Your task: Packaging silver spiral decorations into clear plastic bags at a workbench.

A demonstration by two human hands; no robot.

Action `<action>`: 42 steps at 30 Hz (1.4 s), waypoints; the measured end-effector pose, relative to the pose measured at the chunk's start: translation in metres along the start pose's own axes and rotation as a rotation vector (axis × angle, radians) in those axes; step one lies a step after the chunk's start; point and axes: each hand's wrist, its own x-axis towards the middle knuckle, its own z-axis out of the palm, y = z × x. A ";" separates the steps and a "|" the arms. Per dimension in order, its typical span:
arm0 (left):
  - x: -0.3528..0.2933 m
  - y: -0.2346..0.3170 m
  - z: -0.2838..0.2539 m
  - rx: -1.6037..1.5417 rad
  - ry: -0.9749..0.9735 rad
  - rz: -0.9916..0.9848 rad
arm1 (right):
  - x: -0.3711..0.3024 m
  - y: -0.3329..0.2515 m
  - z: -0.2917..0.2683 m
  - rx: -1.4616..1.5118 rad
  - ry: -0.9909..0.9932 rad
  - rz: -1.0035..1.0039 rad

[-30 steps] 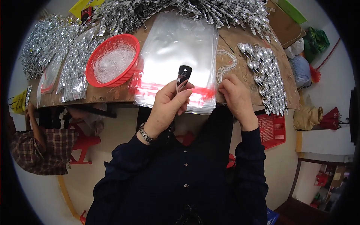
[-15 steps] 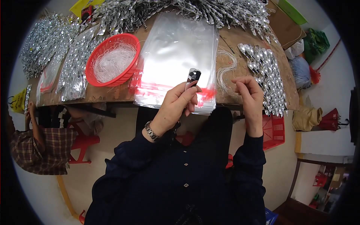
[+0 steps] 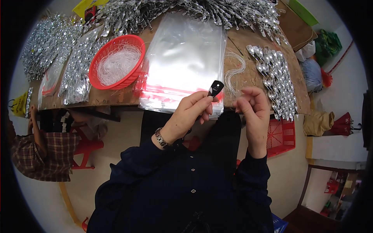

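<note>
My left hand (image 3: pixel 193 110) pinches a shiny twisted ornament strip (image 3: pixel 216 88) between thumb and fingers. Its dark, rounded end with a small hole sticks up from my fingertips; most of the strip is hidden by the hand. Just to the right, my right hand (image 3: pixel 253 110) is closed in a pinch, apart from the strip. Whatever it may hold is too fine to make out. Beneath the left hand lies a stack of clear plastic bags (image 3: pixel 180 50) with red-edged openings. A loose bundle of white threads (image 3: pixel 236 70) rests on the table beyond my right hand.
A red basket (image 3: pixel 93 73) of white thread stands left of the bags. Silver twisted strips (image 3: pixel 278 83) lie at right, with larger heaps (image 3: pixel 167 11) at the back and left. A red crate (image 3: pixel 283 136) sits below the table edge. A person in a plaid shirt (image 3: pixel 46 155) is at far left.
Both hands have moved closer together. My left hand has shifted right, tilting the strip's end rightward. My right hand has come lower and slightly left.
</note>
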 end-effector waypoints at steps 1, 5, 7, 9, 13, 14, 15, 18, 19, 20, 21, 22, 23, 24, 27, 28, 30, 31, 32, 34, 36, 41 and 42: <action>0.000 -0.001 0.001 -0.002 0.002 -0.010 | -0.002 -0.001 0.002 0.025 -0.020 -0.021; -0.001 -0.003 0.003 -0.004 -0.012 -0.019 | -0.009 -0.007 0.010 0.032 -0.030 -0.009; -0.002 -0.003 0.004 0.012 -0.011 -0.028 | -0.012 -0.008 0.014 0.063 -0.049 0.009; -0.004 -0.003 0.004 0.029 -0.007 -0.036 | -0.013 -0.007 0.016 0.061 -0.060 0.018; -0.006 -0.002 0.006 0.037 -0.006 -0.033 | -0.014 -0.007 0.019 0.104 -0.080 0.053; -0.006 -0.002 0.006 0.040 -0.002 -0.029 | -0.014 -0.006 0.020 0.105 -0.083 0.053; -0.007 -0.001 0.006 0.040 0.001 -0.028 | -0.014 -0.007 0.021 0.108 -0.080 0.054; -0.007 -0.001 0.007 0.043 -0.018 -0.019 | -0.014 -0.009 0.020 0.099 -0.073 0.062; -0.008 -0.001 0.007 0.040 -0.017 -0.015 | -0.014 -0.008 0.021 0.093 -0.077 0.069; -0.008 -0.001 0.007 0.037 -0.016 -0.010 | -0.014 -0.008 0.021 0.094 -0.078 0.069; -0.009 -0.001 0.007 0.037 -0.015 -0.011 | -0.014 -0.007 0.021 0.093 -0.079 0.074; -0.009 -0.001 0.007 0.032 -0.025 -0.004 | -0.014 -0.008 0.021 0.090 -0.077 0.078; -0.009 -0.001 0.008 0.027 -0.035 0.003 | -0.014 -0.008 0.021 0.090 -0.076 0.078; -0.009 -0.001 0.008 0.027 -0.036 0.002 | -0.014 -0.009 0.022 0.092 -0.071 0.083; -0.011 -0.001 0.008 0.042 -0.031 0.004 | -0.014 -0.008 0.022 0.098 -0.071 0.092; -0.011 -0.001 0.008 0.055 -0.033 0.000 | -0.013 -0.008 0.022 0.099 -0.071 0.094; -0.012 0.000 0.008 0.068 -0.035 -0.003 | -0.013 -0.007 0.021 0.101 -0.073 0.097; -0.012 0.000 0.008 0.071 -0.038 0.000 | -0.013 -0.007 0.020 0.101 -0.073 0.098; -0.012 0.000 0.008 0.073 -0.041 0.002 | -0.013 -0.007 0.020 0.100 -0.072 0.098; -0.012 -0.001 0.008 0.076 -0.043 0.005 | -0.013 -0.006 0.019 0.101 -0.074 0.098; -0.011 -0.002 0.008 0.079 -0.045 0.007 | -0.013 -0.006 0.019 0.101 -0.074 0.099; -0.012 -0.004 0.007 0.094 -0.063 0.021 | -0.013 -0.005 0.020 0.100 -0.075 0.100; -0.012 -0.004 0.008 0.094 -0.063 0.020 | -0.013 -0.006 0.020 0.103 -0.077 0.101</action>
